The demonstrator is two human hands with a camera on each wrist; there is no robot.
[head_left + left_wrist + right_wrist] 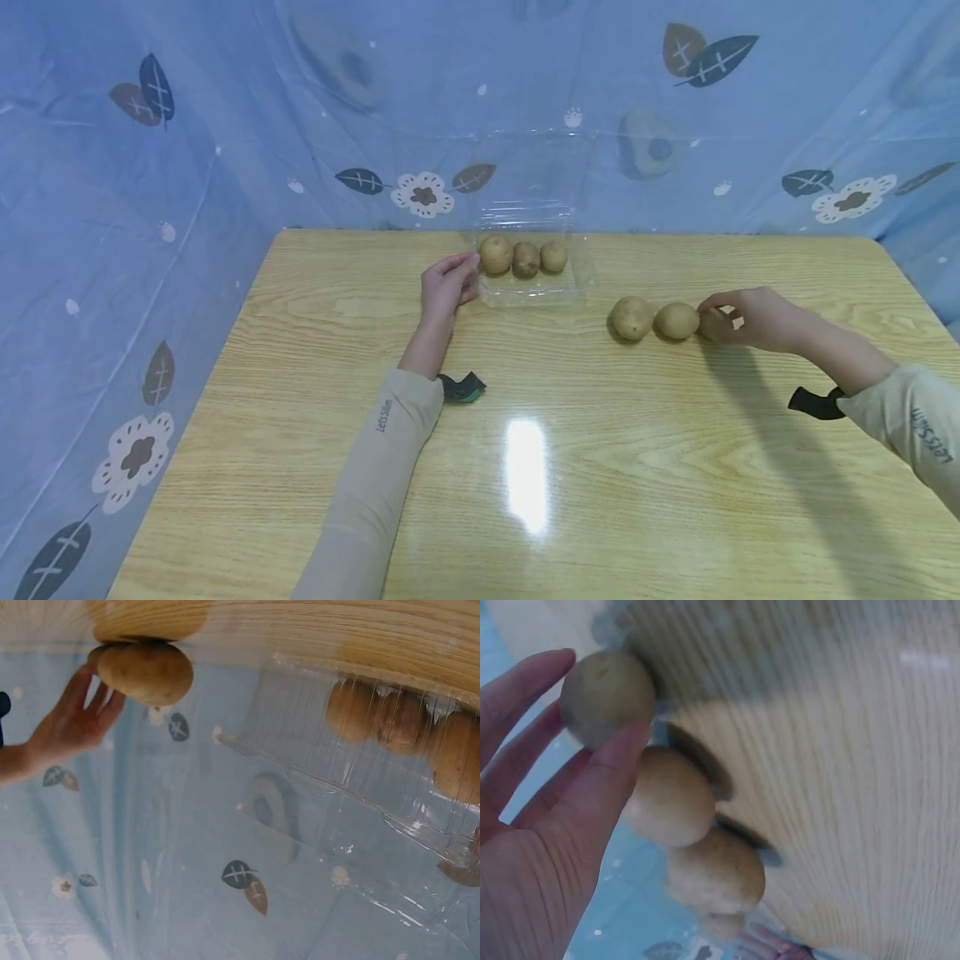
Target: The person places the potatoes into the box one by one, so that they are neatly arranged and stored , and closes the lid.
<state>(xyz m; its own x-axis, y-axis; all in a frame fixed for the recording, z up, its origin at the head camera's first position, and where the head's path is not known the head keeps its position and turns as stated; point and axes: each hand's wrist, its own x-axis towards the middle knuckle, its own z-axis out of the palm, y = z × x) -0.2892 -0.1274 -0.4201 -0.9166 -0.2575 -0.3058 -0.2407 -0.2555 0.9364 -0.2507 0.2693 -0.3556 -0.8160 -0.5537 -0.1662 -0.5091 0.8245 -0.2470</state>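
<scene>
Here, right hand (753,319) pinching the end potato (606,696) of a loose row of three on the counter (525,467), fingers (592,799) and thumb curled round it, grip closed on it. From the right wrist view, potato held between fingertip and thumb pads, not deep in the palm. Just beside it, touching or nearly so, middle potato (677,321), then third potato (632,317) at the row's far end.

Left hand (448,285) relaxed, fingers loosely bent, resting against the left edge of the clear plastic tray (537,287); holding nothing, grip open. Inside the tray, three more potatoes (525,257) in a line along its back wall.

Handling, judged from looks: small, firm, roundish, dry matte skin, so decent friction but prone to rolling off a pad-only pinch. Light enough for one hand. Best taken across the widest middle, fingers wrapped further round. Not fragile, though bruising possible on a drop. Tray thin, flimsy, likely to slide on the glossy counter unless steadied.

Around: blue leaf-print sheet (150,167) behind and to the sides, beige sleeves (375,475), black wrist straps (813,403).
</scene>
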